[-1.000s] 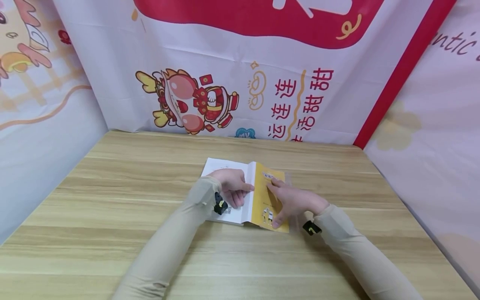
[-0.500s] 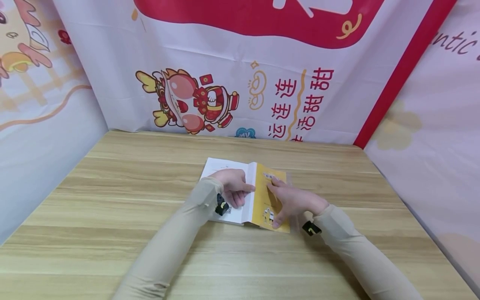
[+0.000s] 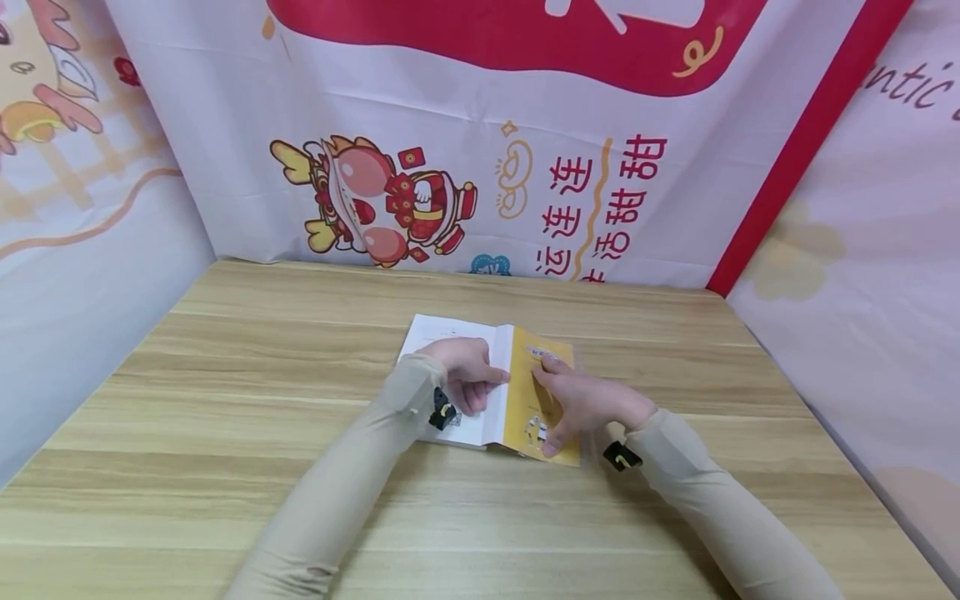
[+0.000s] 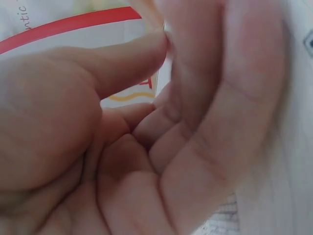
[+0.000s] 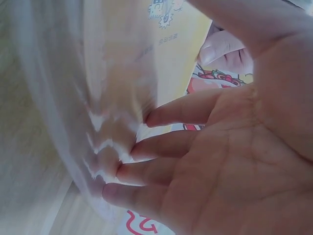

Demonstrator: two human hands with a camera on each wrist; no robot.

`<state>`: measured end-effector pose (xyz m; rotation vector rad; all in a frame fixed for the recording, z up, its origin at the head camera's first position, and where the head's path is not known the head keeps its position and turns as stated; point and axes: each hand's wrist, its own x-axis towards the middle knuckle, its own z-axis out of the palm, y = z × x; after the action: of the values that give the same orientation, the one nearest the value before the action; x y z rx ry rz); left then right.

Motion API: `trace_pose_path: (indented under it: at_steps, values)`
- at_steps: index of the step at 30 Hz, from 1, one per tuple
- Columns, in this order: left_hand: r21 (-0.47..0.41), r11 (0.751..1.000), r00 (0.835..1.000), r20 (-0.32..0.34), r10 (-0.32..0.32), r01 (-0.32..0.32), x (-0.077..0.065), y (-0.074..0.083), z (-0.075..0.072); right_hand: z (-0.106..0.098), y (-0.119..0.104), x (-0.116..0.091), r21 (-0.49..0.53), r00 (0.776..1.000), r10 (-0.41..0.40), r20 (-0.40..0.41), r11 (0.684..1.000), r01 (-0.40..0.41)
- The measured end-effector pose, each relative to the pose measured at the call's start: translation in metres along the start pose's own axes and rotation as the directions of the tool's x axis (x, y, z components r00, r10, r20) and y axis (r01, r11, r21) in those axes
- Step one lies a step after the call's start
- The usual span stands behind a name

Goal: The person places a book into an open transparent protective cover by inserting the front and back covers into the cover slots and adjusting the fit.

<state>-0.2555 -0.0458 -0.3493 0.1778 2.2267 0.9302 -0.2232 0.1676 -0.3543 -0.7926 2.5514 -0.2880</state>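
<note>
A book lies on the table with its white page (image 3: 429, 331) at left and its yellow cover (image 3: 522, 400) at right, raised in a fold. A clear plastic sleeve (image 5: 63, 112) extends past the cover's outer edge. My left hand (image 3: 468, 375) is over the white page and pinches the cover's inner edge between thumb and curled index finger, close up in the left wrist view. My right hand (image 3: 588, 404) lies over the cover with thumb and fingers spread. In the right wrist view its extended fingertips (image 5: 112, 193) touch the sleeve.
The wood-grain table (image 3: 225, 400) extends around the book on all sides. A printed white and red cloth (image 3: 480, 108) hangs along the back edge, and pale printed cloths flank both sides. Each wrist wears a small black camera mount (image 3: 622, 456).
Both hands keep nearly the same places on the book. The yellow cover and sleeve edge shift very slightly to the right.
</note>
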Motion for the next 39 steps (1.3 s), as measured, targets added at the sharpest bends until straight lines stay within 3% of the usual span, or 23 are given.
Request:
trace_pose_path:
  at_steps: [7,10,39]
  values:
    - [0.017,0.999,0.992,0.121,-0.036,0.034,-0.0047,-0.0011,-0.0088,0.0016,0.0003,-0.0008,0.015,1.000,-0.023,0.008,1.000,0.022]
    - [0.006,0.999,0.989,0.141,-0.038,0.038,-0.0039,-0.0011,-0.0101,0.0025,0.0017,-0.0002,0.003,1.000,-0.023,0.002,1.000,0.023]
    - [0.116,0.993,0.999,0.018,-0.038,0.035,-0.0067,0.0059,-0.0017,0.0016,0.0027,0.0019,0.000,0.999,-0.043,-0.018,0.999,0.043]
